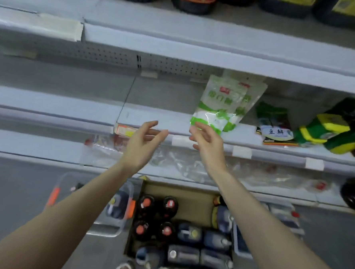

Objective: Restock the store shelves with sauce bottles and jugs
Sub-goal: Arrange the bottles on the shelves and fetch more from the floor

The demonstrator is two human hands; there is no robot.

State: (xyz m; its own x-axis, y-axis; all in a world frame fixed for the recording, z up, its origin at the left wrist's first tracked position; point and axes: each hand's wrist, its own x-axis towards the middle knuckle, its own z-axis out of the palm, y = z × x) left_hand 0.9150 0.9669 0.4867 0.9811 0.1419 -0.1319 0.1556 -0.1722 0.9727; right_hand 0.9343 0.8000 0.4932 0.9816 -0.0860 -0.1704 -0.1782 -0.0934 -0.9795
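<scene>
Where the floor meets the shelving, an open cardboard box [193,196] holds the stock: round dark bottles [146,205] with red-orange caps, and squarish dark jugs [189,233] packed beside them. Above it, two bare arms reach forward. The left hand [143,140] has its fingers loosely spread and holds nothing. The right hand [208,139] is equally loose, with its fingertips at the lower edge of a glossy green-and-white pouch [218,103] that leans on the smooth grey metal shelf [152,116]; whether they touch is unclear. Higher up, labelled containers [193,0] line the top shelf [221,22].
</scene>
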